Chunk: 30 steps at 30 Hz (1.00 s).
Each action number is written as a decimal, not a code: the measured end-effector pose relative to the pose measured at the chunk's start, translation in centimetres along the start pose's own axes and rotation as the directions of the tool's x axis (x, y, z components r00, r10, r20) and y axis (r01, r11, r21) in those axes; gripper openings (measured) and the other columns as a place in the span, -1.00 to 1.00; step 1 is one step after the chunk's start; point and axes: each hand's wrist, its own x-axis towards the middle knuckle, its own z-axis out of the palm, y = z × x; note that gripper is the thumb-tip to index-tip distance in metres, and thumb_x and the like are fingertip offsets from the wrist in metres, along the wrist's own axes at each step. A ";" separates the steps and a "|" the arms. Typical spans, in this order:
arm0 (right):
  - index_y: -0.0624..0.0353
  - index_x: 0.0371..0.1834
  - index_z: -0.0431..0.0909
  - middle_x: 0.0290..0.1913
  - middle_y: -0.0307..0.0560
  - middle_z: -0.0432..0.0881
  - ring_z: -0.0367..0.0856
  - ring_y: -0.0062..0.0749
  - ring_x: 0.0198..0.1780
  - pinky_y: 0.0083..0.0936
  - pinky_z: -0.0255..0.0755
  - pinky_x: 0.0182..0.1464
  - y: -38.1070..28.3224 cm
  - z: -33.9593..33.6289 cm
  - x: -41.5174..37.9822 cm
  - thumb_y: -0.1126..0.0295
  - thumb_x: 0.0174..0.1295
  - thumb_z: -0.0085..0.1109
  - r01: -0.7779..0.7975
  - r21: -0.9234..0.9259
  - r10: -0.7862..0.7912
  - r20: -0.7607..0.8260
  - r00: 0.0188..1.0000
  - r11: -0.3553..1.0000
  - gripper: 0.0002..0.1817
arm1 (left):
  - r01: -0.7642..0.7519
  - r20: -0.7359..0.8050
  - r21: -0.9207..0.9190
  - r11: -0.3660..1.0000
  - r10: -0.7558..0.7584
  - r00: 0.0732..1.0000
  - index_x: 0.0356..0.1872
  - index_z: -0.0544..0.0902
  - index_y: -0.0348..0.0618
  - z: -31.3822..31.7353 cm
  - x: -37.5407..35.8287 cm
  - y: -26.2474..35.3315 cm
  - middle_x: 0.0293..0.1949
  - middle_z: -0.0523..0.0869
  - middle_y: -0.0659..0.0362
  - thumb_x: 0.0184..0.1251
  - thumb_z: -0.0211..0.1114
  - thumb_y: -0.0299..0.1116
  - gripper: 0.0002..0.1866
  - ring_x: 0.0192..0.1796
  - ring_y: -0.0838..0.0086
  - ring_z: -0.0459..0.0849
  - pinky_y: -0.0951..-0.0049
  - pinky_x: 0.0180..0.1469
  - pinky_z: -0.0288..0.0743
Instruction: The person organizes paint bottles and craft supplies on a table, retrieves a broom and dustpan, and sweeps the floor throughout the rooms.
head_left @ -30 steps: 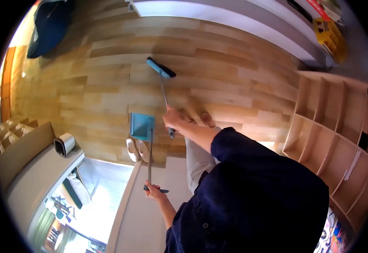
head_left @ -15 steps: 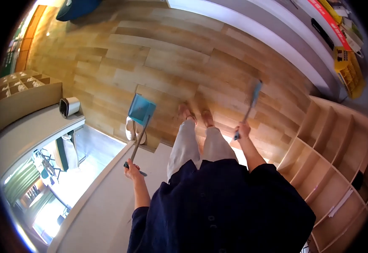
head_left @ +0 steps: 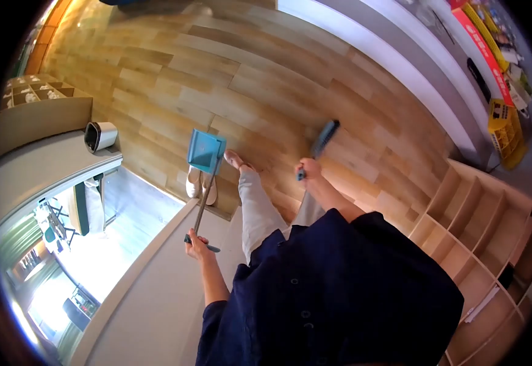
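Observation:
My left hand point(head_left: 197, 245) is wrapped round the handle of a blue dustpan point(head_left: 206, 150), whose pan lies over the wood floor beside a pair of light shoes point(head_left: 192, 183). In my right hand point(head_left: 308, 170) is the handle of a broom, its dark bristle head with a blue edge point(head_left: 325, 138) pointing up and right in the view, over the floor. A gap of floor and my forward foot separate the broom head from the dustpan.
A wooden shelf unit point(head_left: 479, 226) stands at the right. On the left are a white bin point(head_left: 100, 137), a divided box point(head_left: 43, 116) and a low partition point(head_left: 150, 274). A yellow basket point(head_left: 508, 137) is at the upper right.
My right hand has moved left and inward with the broom, bringing its head nearer the dustpan. One foot has stepped leftward, close to the pan. My left hand has shifted slightly.

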 end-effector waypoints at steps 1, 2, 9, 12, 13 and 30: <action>0.17 -0.71 0.27 -0.72 -0.04 0.30 0.36 -0.26 -0.72 -0.32 0.23 -0.72 0.8 4.7 -0.5 0.58 0.05 -0.04 0.001 -0.094 0.004 0.051 0.999 0.996 -0.79 | -0.005 0.003 -0.002 1.000 0.005 1.000 -0.39 0.50 -0.20 0.0 1.3 0.2 -0.70 0.38 0.31 0.25 0.30 -0.29 -0.79 -0.71 0.66 0.31 0.63 -0.69 0.20; 0.18 -0.58 0.25 -0.64 -0.03 0.30 0.35 -0.25 -0.72 -0.30 0.24 -0.74 1.9 9.3 -0.5 0.62 0.06 -0.06 0.010 -0.040 -0.009 0.019 1.000 0.999 -0.86 | -0.003 0.011 0.007 1.000 0.003 1.000 -0.38 0.51 -0.21 -0.2 2.8 0.3 -0.70 0.38 0.31 0.27 0.29 -0.29 -0.79 -0.71 0.65 0.31 0.63 -0.68 0.20; 0.24 -0.32 0.19 -0.67 0.00 0.29 0.35 -0.21 -0.74 -0.24 0.25 -0.76 11.2 33.7 3.7 0.75 0.05 -0.10 0.119 -0.203 -0.121 0.000 0.993 0.972 -0.79 | 0.123 -0.027 0.009 0.992 -0.123 0.992 -0.30 0.56 -0.27 -2.1 10.3 2.0 -0.67 0.38 0.31 0.28 0.29 -0.26 -0.76 -0.69 0.66 0.32 0.63 -0.68 0.21; 0.23 -0.27 0.16 -0.66 -0.01 0.29 0.33 -0.25 -0.76 -0.29 0.25 -0.76 14.5 39.5 5.7 0.73 0.05 -0.11 0.125 -0.331 -0.117 0.043 0.992 0.935 -0.76 | 0.152 -0.036 0.025 0.988 -0.151 0.988 -0.24 0.58 -0.31 -2.5 13.3 2.4 -0.67 0.39 0.31 0.29 0.28 -0.26 -0.73 -0.69 0.66 0.33 0.62 -0.68 0.21; 0.24 -0.21 0.15 -0.65 -0.02 0.29 0.33 -0.27 -0.75 -0.30 0.25 -0.76 15.4 40.9 5.8 0.73 0.06 -0.11 0.120 -0.352 -0.108 0.054 0.993 0.928 -0.74 | 0.144 -0.026 0.032 0.989 -0.143 0.989 -0.27 0.57 -0.28 -2.6 14.2 2.5 -0.67 0.40 0.31 0.28 0.29 -0.26 -0.76 -0.69 0.66 0.33 0.62 -0.68 0.22; -0.02 -0.29 0.25 -0.67 -0.20 0.28 0.29 -0.50 -0.71 -0.52 0.22 -0.73 8.5 20.4 -7.5 0.60 0.12 -0.07 0.042 -0.340 -0.053 -0.023 0.998 0.940 -0.80 | 0.083 -0.018 0.055 0.995 -0.082 0.996 -0.41 0.54 -0.22 -3.3 16.4 4.9 -0.71 0.38 0.32 0.31 0.26 -0.28 -0.78 -0.70 0.66 0.32 0.61 -0.67 0.22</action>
